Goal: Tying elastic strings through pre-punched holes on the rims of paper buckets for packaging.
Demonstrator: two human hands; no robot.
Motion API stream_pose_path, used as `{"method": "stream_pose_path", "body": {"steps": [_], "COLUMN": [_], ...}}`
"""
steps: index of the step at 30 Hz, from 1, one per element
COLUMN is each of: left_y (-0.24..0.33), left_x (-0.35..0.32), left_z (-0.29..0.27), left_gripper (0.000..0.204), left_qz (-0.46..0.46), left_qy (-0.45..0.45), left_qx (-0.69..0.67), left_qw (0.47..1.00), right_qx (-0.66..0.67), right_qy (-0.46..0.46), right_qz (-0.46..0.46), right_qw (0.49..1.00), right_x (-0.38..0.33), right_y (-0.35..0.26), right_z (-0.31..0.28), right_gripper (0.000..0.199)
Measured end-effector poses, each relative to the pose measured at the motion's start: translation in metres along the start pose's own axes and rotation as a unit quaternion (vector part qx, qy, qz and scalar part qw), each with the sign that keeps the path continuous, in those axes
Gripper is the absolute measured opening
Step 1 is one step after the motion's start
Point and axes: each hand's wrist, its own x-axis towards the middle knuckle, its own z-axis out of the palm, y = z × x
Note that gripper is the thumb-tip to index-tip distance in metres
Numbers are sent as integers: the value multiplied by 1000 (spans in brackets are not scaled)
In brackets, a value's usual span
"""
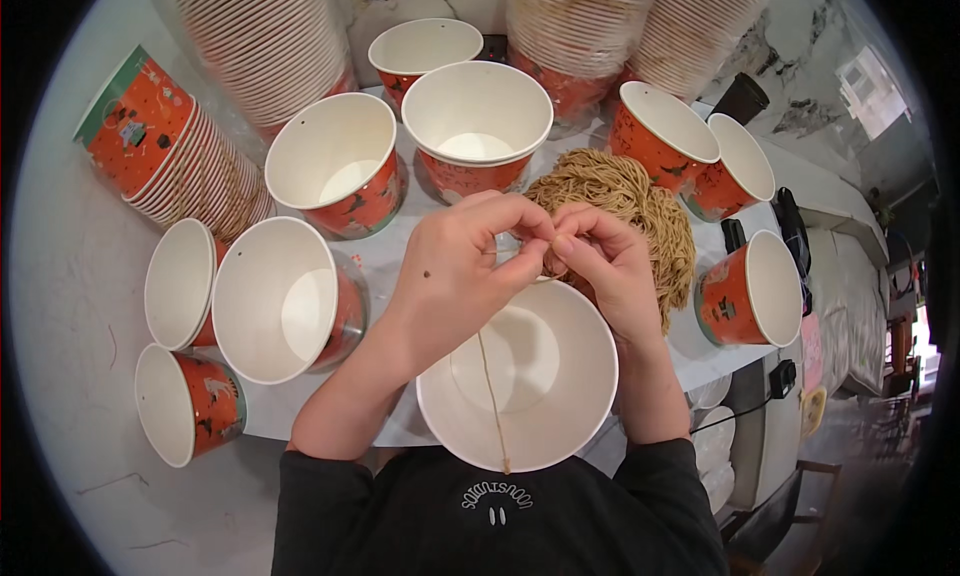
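Note:
A white-lined paper bucket (570, 416) rests against my front, its mouth facing up. Tan twine (489, 381) is fixed at the bucket's near rim and runs across the opening toward my fingers. Above the far rim, my left hand (475, 261) is closed, thumb and forefinger pinching the twine. Right beside it, my right hand (608, 266) is closed too, its fingertips meeting the left ones on the twine. The exact spot where they grip is partly hidden by the fingers. Just behind my right hand lies a big tangled heap of tan cords (630, 211).
Several orange-printed paper buckets (335, 161) stand or lie around the white table (400, 416). Tall stacks of buckets (255, 46) rise at the back, with another tilted stack (190, 166) at the left. A black cup (740, 101) and a black plug with a cable (782, 379) are at the right.

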Motion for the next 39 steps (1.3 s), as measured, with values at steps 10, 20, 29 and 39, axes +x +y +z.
{"method": "stream_pose_path", "body": {"steps": [10,20,29,39], "left_y": [5,-3,-2,8], "left_x": [-3,-4,0,2], "left_z": [2,7,-1,-2], "left_gripper": [11,10,10,7], "left_qz": [24,44,-22,-121], "left_qy": [23,41,-5,6], "left_qx": [93,96,67,2], "left_qw": [995,994,998,993], "right_qx": [-81,-263,-135,-182], "right_qy": [36,27,-2,0], "right_qz": [-52,-127,-16,-53], "right_qw": [995,956,991,982], "right_x": [-2,-5,-1,-2], "right_y": [6,-1,-1,-1], "right_z": [1,5,-8,-3], "right_gripper": [8,7,10,9]}}
